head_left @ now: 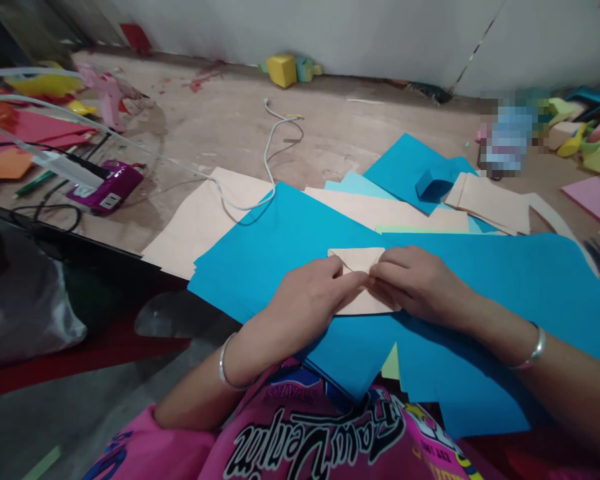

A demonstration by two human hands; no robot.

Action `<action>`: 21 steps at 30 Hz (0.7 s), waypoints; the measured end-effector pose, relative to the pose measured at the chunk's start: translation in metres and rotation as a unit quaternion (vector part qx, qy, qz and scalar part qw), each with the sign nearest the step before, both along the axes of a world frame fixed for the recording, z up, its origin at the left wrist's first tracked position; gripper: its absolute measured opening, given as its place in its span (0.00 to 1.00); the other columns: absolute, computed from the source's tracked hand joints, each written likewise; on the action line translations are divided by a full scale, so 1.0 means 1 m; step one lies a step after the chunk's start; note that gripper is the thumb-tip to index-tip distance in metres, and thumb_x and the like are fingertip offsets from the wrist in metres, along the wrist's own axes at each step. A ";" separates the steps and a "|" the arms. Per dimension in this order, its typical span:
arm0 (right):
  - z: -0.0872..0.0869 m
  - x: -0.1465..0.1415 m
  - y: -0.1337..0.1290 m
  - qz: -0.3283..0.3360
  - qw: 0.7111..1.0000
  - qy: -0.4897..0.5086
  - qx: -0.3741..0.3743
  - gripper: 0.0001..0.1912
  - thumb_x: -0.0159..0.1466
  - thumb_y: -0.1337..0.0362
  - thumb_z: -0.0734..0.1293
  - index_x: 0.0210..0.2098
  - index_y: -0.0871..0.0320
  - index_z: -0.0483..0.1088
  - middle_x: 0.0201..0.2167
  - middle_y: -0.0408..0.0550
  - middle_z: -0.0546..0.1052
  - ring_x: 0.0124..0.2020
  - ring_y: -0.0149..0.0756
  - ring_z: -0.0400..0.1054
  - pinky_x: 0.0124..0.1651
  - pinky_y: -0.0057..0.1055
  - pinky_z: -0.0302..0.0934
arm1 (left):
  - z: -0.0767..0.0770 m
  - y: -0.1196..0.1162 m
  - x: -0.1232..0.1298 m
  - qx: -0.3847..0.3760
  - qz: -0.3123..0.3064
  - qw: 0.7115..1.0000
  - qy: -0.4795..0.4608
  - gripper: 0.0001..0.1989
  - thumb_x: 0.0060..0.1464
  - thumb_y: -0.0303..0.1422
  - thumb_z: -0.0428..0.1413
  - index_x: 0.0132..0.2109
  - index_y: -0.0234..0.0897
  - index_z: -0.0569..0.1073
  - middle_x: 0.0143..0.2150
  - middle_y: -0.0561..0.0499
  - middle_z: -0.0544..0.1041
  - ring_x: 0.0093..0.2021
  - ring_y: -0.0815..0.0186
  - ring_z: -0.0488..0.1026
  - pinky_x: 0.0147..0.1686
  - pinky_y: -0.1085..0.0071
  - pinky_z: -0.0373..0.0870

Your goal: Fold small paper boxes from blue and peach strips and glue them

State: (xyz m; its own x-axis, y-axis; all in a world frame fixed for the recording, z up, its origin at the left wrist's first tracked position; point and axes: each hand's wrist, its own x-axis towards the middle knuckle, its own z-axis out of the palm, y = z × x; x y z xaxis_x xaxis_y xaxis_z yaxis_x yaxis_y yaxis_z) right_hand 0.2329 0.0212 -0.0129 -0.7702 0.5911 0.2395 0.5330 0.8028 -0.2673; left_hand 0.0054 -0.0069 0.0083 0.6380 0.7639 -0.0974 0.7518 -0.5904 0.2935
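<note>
A small peach sheet of paper (356, 257), with a corner folded into a flap at its top edge, lies on large blue sheets (275, 247). My left hand (310, 287) rests on its left side, fingers curled and thumb stretched toward the middle of the flap. From the right, my right hand (423, 283) pinches the same flap between thumb and fingers. The fingertips of both hands nearly meet over the fold, partly hiding it.
Peach sheets (205, 210) and a white cable (267, 153) lie beyond the blue paper. A purple power socket (113, 187) and a pink glue gun (105, 93) are at left. Cut peach pieces (495, 200) lie at right; a yellow paper box (282, 71) stands by the wall.
</note>
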 end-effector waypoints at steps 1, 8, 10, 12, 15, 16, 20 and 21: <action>0.001 0.002 0.001 0.006 1.000 0.010 -0.003 0.14 0.69 0.70 0.58 0.29 0.60 0.70 0.29 0.50 0.73 0.31 0.35 0.62 0.32 0.33 0.49 | -0.001 0.001 0.001 0.005 -0.003 1.000 0.013 0.10 0.68 0.33 0.47 0.48 0.40 0.72 0.37 0.49 0.69 0.33 0.65 0.63 0.26 0.67 0.48; 0.031 0.033 0.013 0.084 0.996 -0.035 0.009 0.12 0.68 0.72 0.58 0.36 0.57 0.73 0.45 0.55 0.76 0.41 0.40 0.67 0.40 0.36 0.59 | -0.007 0.003 0.000 0.039 0.014 0.999 0.001 0.09 0.67 0.28 0.46 0.41 0.36 0.71 0.38 0.48 0.72 0.35 0.65 0.66 0.26 0.67 0.49; 0.036 0.042 0.016 0.103 0.991 -0.079 0.016 0.13 0.68 0.73 0.59 0.35 0.56 0.73 0.47 0.53 0.78 0.43 0.41 0.68 0.43 0.38 0.61 | -0.007 0.002 -0.001 0.043 0.013 0.999 -0.003 0.09 0.67 0.28 0.46 0.41 0.36 0.70 0.38 0.48 0.72 0.35 0.66 0.66 0.26 0.67 0.50; 0.037 0.047 0.018 0.103 0.989 -0.106 0.016 0.13 0.68 0.73 0.59 0.33 0.55 0.73 0.44 0.50 0.79 0.43 0.41 0.69 0.44 0.38 0.61 | -0.008 0.003 0.000 0.049 0.011 0.999 -0.001 0.08 0.67 0.28 0.47 0.40 0.36 0.70 0.37 0.49 0.72 0.34 0.66 0.66 0.26 0.67 0.49; 0.034 0.047 0.017 0.094 0.989 -0.115 0.011 0.13 0.67 0.73 0.61 0.34 0.54 0.74 0.41 0.50 0.80 0.42 0.42 0.70 0.42 0.38 0.62 | -0.009 0.003 0.001 0.063 0.008 0.998 0.004 0.07 0.66 0.27 0.48 0.39 0.37 0.70 0.36 0.50 0.71 0.33 0.66 0.65 0.26 0.66 0.49; 0.033 0.046 0.016 0.091 0.990 -0.112 0.010 0.12 0.66 0.74 0.61 0.35 0.54 0.75 0.40 0.50 0.80 0.42 0.42 0.70 0.42 0.38 0.61 | -0.010 0.004 0.002 0.066 0.007 0.998 0.006 0.07 0.66 0.27 0.49 0.38 0.36 0.70 0.36 0.50 0.71 0.33 0.66 0.65 0.26 0.66 0.49; 0.032 0.038 0.007 0.076 0.990 -0.122 0.004 0.12 0.66 0.74 0.61 0.39 0.55 0.75 0.39 0.52 0.79 0.41 0.42 0.70 0.41 0.37 0.60 | -0.008 0.003 -0.001 0.083 0.001 0.997 -0.004 0.07 0.64 0.26 0.50 0.36 0.36 0.70 0.35 0.50 0.72 0.31 0.67 0.64 0.26 0.66 0.49; 0.032 0.036 0.006 0.072 0.989 -0.129 0.005 0.12 0.66 0.73 0.61 0.40 0.55 0.75 0.39 0.52 0.79 0.41 0.41 0.70 0.41 0.36 0.59 | -0.006 0.003 -0.004 0.088 0.000 0.996 -0.008 0.07 0.63 0.25 0.50 0.35 0.36 0.70 0.34 0.51 0.71 0.30 0.67 0.63 0.25 0.66 0.49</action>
State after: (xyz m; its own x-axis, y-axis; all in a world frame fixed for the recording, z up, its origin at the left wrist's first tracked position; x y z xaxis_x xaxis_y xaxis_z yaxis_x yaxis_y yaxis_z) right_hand 0.2687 0.0268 0.0191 -0.8826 0.4692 0.0289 0.4621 0.8773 -0.1296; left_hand 0.0014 -0.0043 0.0018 0.6388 0.7679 0.0476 0.7477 -0.6342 0.1971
